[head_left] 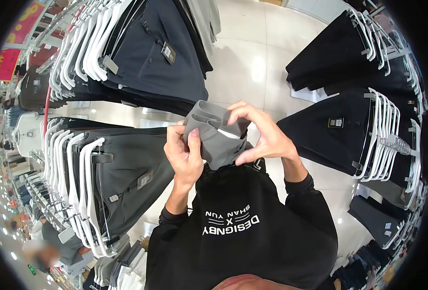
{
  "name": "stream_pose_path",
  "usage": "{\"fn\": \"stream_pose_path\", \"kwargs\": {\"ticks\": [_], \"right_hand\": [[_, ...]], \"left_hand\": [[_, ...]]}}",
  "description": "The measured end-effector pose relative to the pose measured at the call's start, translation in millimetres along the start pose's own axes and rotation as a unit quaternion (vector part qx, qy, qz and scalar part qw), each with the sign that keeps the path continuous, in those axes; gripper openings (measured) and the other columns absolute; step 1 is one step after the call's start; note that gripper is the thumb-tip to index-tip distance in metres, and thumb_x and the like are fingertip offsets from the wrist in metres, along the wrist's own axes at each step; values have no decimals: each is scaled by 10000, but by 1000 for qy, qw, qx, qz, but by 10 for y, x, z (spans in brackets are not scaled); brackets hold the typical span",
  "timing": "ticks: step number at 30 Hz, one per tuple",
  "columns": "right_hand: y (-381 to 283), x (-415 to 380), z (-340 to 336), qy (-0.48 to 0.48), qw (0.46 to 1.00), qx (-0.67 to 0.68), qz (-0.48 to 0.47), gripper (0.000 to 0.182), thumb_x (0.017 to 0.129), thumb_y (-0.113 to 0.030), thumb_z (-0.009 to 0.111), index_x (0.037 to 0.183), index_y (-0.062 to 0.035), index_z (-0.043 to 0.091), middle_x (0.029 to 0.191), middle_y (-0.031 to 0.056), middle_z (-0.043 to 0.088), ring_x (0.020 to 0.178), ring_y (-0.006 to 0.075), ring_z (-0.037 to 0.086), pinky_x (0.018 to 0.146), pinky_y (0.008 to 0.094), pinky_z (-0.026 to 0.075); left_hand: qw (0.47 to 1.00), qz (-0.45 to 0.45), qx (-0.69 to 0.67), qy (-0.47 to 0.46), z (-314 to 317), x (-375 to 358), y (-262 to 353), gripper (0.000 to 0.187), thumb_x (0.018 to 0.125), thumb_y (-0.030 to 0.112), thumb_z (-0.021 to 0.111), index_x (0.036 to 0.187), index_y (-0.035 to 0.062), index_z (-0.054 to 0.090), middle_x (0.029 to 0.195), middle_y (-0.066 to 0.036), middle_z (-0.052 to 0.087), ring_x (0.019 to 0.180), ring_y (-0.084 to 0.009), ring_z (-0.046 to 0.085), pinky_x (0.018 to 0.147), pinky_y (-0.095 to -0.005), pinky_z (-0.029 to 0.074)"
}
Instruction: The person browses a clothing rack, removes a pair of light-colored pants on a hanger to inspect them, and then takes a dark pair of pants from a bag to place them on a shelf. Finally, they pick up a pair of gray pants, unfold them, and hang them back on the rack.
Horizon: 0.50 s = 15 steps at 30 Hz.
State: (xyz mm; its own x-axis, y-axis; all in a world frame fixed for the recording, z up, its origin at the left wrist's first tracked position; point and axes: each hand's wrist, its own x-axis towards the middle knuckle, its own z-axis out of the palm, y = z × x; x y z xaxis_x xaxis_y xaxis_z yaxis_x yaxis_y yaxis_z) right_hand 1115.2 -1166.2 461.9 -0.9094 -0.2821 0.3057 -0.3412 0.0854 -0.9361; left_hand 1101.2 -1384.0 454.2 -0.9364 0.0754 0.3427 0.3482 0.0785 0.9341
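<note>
In front of my chest is a folded grey garment, likely trousers, with its layers curling open at the top. A small white piece, perhaps a label or lining, shows between its folds. My left hand grips the garment's left side, thumb pressed on the near face and fingers bent around the edge. Across the right side curves my right hand, its fingertips on the upper edge and its thumb low by the bottom corner. Part of the cloth behind the fingers is hidden.
Dark trousers with a tag hang on white hangers at upper left. Grey trousers hang below them. Black trousers hang on racks to the right. Pale floor tiles run between the racks. Another person is at lower left.
</note>
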Motion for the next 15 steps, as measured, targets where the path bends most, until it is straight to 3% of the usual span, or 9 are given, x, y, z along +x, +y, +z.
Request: {"fn": "stream_pose_path", "kwargs": {"ticks": [1, 2, 3, 5, 6, 9, 12, 15], "right_hand": [[3, 4, -11, -30, 998, -53, -25, 593, 686, -253, 930, 1124, -35, 596, 1138, 114, 602, 1076, 249, 584, 921, 361, 462], [-31, 20, 80, 11, 996, -81, -38, 423, 719, -197, 905, 991, -27, 628, 1007, 105, 613, 915, 241, 596, 778, 345, 473], [8, -5, 117, 26, 995, -89, -30, 362, 747, -185, 883, 953, -14, 638, 953, 100, 604, 832, 225, 578, 713, 334, 455], [92, -29, 200, 55, 993, -105, -15, 260, 802, -160, 838, 877, 12, 659, 844, 89, 584, 666, 194, 543, 582, 311, 419], [47, -1, 227, 70, 995, -66, -32, 173, 851, -84, 769, 793, 25, 648, 713, 67, 541, 560, 168, 460, 502, 318, 340], [9, 12, 192, 36, 998, -39, -36, 168, 867, -68, 742, 793, 16, 616, 697, 65, 536, 573, 173, 469, 504, 321, 346], [86, 36, 227, 24, 998, -13, -50, 179, 878, -55, 723, 786, -3, 578, 686, 59, 528, 552, 167, 457, 492, 318, 336], [94, 29, 209, -22, 999, -27, -17, 185, 847, -22, 732, 766, -12, 566, 688, 79, 569, 563, 190, 493, 525, 324, 384]], "left_hand": [[1000, -6, 0, 6, 23, -7, 9, 133, 984, 12, 578, 910, 3, 468, 831, -43, 604, 618, -33, 428, 540, -218, 361], [1000, -11, 0, 12, 42, -15, 15, 135, 987, 13, 576, 909, 6, 466, 844, -41, 610, 620, -33, 427, 540, -219, 365], [1000, -17, 0, 17, 46, -21, 18, 136, 990, 13, 573, 908, 9, 464, 857, -39, 615, 622, -32, 427, 540, -220, 369], [996, -80, -22, -15, -25, -66, 5, 73, 1004, 13, 544, 955, 8, 489, 932, -52, 591, 774, -56, 487, 699, -226, 414], [993, -112, -33, -31, -64, -86, -8, 43, 1012, 13, 529, 979, 8, 502, 969, -58, 578, 850, -68, 516, 779, -229, 437], [979, -146, -134, -46, -134, -98, -56, 128, 986, 19, 585, 977, 28, 458, 1027, -60, 608, 797, -35, 482, 687, -215, 424], [945, -216, -235, -67, -169, -92, 24, 264, 991, 71, 597, 1210, 2, 464, 1128, -82, 582, 944, -70, 509, 818, -236, 453], [952, -232, -163, -115, -107, -20, 219, 548, 1003, 145, 598, 1458, -11, 337, 1209, -92, 556, 1057, -127, 531, 939, -277, 453]]}}
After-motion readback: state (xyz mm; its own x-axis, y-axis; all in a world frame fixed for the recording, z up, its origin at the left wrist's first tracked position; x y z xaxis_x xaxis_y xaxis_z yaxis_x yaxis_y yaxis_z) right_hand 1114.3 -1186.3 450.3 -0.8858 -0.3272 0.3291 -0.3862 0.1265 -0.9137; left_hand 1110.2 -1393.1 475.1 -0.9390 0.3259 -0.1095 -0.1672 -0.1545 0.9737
